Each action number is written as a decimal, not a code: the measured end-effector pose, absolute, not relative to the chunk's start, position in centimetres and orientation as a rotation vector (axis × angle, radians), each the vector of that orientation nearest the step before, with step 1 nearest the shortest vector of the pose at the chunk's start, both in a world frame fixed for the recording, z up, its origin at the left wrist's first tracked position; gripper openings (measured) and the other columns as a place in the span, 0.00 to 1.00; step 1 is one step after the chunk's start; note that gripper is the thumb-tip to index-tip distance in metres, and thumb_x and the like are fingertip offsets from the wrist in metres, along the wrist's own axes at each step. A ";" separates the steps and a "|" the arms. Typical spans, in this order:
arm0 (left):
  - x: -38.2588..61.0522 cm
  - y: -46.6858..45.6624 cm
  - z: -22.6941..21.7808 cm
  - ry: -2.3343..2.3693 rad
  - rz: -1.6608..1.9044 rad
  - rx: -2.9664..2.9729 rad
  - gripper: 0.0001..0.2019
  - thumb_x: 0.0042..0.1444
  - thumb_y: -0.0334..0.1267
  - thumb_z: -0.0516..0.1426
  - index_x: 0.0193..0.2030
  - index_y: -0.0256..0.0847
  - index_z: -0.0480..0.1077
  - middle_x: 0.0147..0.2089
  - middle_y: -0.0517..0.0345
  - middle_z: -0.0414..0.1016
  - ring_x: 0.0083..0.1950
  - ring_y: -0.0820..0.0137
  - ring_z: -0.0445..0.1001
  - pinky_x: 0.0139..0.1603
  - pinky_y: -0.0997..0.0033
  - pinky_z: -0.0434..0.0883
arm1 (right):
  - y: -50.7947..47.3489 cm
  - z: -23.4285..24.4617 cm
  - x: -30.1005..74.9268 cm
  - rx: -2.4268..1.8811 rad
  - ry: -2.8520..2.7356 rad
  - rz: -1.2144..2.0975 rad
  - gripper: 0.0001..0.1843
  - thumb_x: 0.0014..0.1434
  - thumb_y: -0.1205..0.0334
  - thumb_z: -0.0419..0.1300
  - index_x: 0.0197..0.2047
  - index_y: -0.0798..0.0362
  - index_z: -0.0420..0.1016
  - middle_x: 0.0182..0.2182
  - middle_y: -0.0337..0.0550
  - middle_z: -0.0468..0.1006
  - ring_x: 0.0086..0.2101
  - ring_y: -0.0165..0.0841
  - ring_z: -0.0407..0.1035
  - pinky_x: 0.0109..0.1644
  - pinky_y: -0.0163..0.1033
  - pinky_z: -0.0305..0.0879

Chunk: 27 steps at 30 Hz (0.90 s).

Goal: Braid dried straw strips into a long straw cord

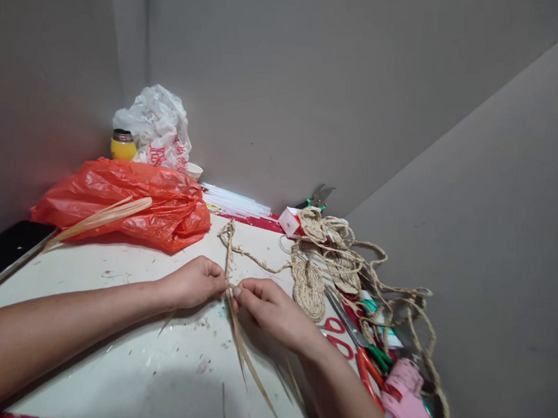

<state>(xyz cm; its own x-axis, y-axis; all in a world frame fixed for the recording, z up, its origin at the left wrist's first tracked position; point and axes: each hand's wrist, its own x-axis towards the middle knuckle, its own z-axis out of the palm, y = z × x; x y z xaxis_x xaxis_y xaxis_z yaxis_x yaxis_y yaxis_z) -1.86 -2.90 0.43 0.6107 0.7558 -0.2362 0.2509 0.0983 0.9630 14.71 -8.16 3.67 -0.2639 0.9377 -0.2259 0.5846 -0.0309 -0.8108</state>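
A braided straw cord (229,259) runs down the middle of the white table, its lower end between my two hands. With fingers pinched together, my left hand (198,284) grips the cord from the left side. Close beside it, my right hand (269,308) pinches the straw strands just where the braid ends. Loose straw strands (247,357) fan out below my fingers toward the near edge. From the cord's upper part, a thin twisted length leads right to a coiled oval of braid (308,288). My fingertips hide the exact crossing of the strands.
Red-handled scissors (362,350), a pink glue gun (407,396) and more braided cord (374,257) crowd the right edge. A red plastic bag (134,195) with a straw bundle (105,215) lies back left, near a yellow jar (122,146). White sticks (237,202) lie along the back.
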 end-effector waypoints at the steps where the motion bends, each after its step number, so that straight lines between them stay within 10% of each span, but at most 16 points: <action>1: -1.8 -3.0 0.5 0.883 0.472 1.454 0.12 0.46 0.41 0.53 0.19 0.36 0.65 0.18 0.64 0.62 0.21 0.79 0.54 0.24 0.76 0.52 | -8.4 3.7 14.3 -1.582 -1.845 1.229 0.15 0.59 0.60 0.48 0.24 0.54 0.68 0.16 0.34 0.60 0.20 0.27 0.55 0.26 0.32 0.51; 10: -1.9 -3.9 1.7 0.928 0.428 1.275 0.11 0.43 0.42 0.56 0.19 0.39 0.60 0.13 0.70 0.53 0.15 0.81 0.47 0.17 0.76 0.43 | -11.4 2.9 10.9 -1.860 -2.238 0.596 0.16 0.61 0.62 0.45 0.34 0.55 0.73 0.26 0.52 0.77 0.25 0.35 0.67 0.29 0.37 0.51; 20: -2.4 -3.5 1.4 0.831 0.459 1.236 0.10 0.42 0.42 0.58 0.22 0.40 0.63 0.11 0.71 0.51 0.13 0.80 0.45 0.15 0.75 0.43 | -9.5 5.6 14.6 -1.662 -1.828 0.653 0.19 0.60 0.48 0.51 0.26 0.53 0.68 0.21 0.41 0.71 0.24 0.31 0.62 0.28 0.34 0.54; 27: -2.6 -3.5 1.2 0.803 0.483 1.293 0.07 0.42 0.39 0.56 0.22 0.38 0.65 0.12 0.70 0.53 0.14 0.80 0.45 0.16 0.75 0.42 | -7.4 1.1 13.4 -1.499 -1.580 1.416 0.26 0.58 0.40 0.49 0.25 0.55 0.65 0.14 0.31 0.57 0.14 0.22 0.46 0.17 0.31 0.41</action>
